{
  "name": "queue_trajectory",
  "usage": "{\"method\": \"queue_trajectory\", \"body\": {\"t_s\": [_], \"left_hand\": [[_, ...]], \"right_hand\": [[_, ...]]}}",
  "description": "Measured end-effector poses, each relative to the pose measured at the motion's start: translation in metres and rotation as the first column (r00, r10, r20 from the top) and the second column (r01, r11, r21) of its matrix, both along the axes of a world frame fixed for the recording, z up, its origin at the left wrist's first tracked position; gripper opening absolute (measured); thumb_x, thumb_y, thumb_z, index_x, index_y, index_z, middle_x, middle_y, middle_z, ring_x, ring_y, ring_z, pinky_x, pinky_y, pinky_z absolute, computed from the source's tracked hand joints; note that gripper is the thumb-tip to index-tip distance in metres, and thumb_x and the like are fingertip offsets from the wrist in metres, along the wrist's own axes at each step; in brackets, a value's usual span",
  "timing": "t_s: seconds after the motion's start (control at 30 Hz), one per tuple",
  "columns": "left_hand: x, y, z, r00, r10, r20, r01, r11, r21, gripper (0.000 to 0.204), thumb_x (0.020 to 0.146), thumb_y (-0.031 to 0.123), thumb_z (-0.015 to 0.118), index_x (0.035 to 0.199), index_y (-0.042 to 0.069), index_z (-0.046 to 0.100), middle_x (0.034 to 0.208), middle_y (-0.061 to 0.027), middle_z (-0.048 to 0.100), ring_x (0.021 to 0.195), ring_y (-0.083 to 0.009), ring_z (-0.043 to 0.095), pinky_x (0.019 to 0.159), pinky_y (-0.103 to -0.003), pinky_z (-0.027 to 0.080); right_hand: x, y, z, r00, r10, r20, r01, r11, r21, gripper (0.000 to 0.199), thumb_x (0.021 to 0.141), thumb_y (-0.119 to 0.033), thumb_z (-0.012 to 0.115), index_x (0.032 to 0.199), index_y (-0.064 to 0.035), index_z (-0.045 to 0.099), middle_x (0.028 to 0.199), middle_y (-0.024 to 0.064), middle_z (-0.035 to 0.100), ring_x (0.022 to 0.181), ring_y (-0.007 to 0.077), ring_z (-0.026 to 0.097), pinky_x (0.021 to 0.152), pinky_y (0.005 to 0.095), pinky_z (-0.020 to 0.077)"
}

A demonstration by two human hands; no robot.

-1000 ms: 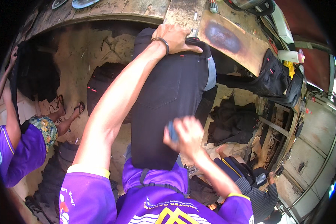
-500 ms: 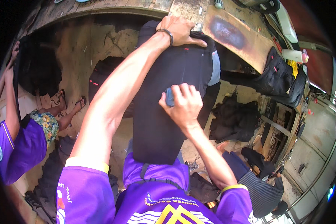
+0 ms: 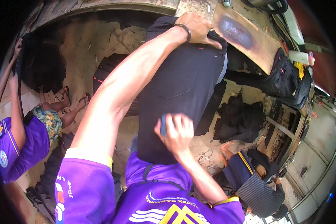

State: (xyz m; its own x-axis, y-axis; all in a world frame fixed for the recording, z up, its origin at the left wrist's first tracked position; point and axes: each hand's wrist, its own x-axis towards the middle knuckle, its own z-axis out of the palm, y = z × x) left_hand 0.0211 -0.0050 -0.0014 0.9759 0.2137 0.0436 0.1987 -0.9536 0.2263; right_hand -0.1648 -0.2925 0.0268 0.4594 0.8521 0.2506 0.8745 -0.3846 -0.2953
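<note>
A pair of dark trousers hangs over the edge of a worn wooden table, stretched down toward me. My left hand presses the waistband flat against the table's edge, a dark band on its wrist. My right hand is closed around a small blue object and rests on the lower part of the trouser leg. My purple shirt fills the bottom of the view.
A person in a purple shirt and patterned shorts stands at the left holding dark cloth. Another person sits low at the right. Dark garments lie piled on the dirt floor and on the table's end.
My right hand with the blue object moved up the trouser leg, then slid back down toward me. My left hand stayed on the waistband.
</note>
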Motion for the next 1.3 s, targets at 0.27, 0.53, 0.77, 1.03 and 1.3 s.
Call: {"method": "queue_trajectory", "body": {"t_s": [0.27,0.53,0.77,1.03,1.3], "left_hand": [[-0.015,-0.003,-0.004,0.997,0.005,0.075,-0.001,0.998,-0.058,0.104,0.074,0.103,0.055,0.111,0.01,0.084,0.104,-0.0152,0.082,0.102,-0.0333,0.079,0.086,-0.048,0.063],[-0.009,-0.004,-0.008,0.987,0.048,0.151,-0.029,0.992,-0.126,0.106,0.074,0.099,0.061,0.131,0.011,0.073,0.122,-0.0152,0.076,0.119,-0.0348,0.072,0.099,-0.049,0.058],[-0.136,-0.053,-0.022,0.835,0.029,0.549,-0.101,0.99,0.102,0.055,0.094,0.058,0.076,0.121,0.011,0.072,0.12,-0.0074,0.069,0.121,-0.0267,0.062,0.108,-0.045,0.047],[-0.118,-0.043,-0.011,0.963,0.049,0.265,-0.047,0.999,-0.013,0.072,0.091,0.078,0.066,0.085,0.008,0.074,0.083,-0.0119,0.075,0.077,-0.0306,0.075,0.067,-0.04,0.06],[-0.088,-0.034,-0.013,0.99,0.022,0.139,-0.01,0.996,-0.088,0.09,0.084,0.095,0.053,0.088,0.01,0.082,0.087,-0.0141,0.08,0.087,-0.0325,0.079,0.077,-0.044,0.063]], "right_hand": [[-0.02,-0.01,0.015,0.994,0.074,-0.078,-0.08,0.995,-0.067,0.031,0.079,-0.027,0.083,0.099,-0.0078,0.07,0.09,0.0104,0.061,0.085,0.0297,0.062,0.073,0.0437,0.0491],[-0.083,-0.064,0.058,0.948,0.039,-0.315,-0.03,0.999,0.032,0.03,0.078,-0.03,0.085,0.095,-0.0087,0.073,0.09,0.0063,0.065,0.089,0.0247,0.067,0.08,0.0387,0.0516],[-0.107,-0.113,-0.012,0.982,0.029,-0.186,-0.043,0.996,-0.073,0.03,0.079,-0.03,0.084,0.097,-0.0093,0.07,0.091,0.0052,0.063,0.088,0.0246,0.065,0.078,0.0395,0.05],[-0.115,-0.12,0.001,0.968,-0.004,-0.251,-0.035,0.988,-0.152,0.032,0.079,-0.03,0.085,0.097,-0.009,0.071,0.093,0.0057,0.063,0.088,0.0245,0.065,0.077,0.0392,0.0492],[0.004,0.031,0.0,0.998,0.055,0.003,-0.055,0.998,-0.025,0.028,0.08,-0.028,0.083,0.09,-0.0084,0.066,0.089,0.0107,0.059,0.083,0.0306,0.061,0.073,0.0439,0.0492]]}}
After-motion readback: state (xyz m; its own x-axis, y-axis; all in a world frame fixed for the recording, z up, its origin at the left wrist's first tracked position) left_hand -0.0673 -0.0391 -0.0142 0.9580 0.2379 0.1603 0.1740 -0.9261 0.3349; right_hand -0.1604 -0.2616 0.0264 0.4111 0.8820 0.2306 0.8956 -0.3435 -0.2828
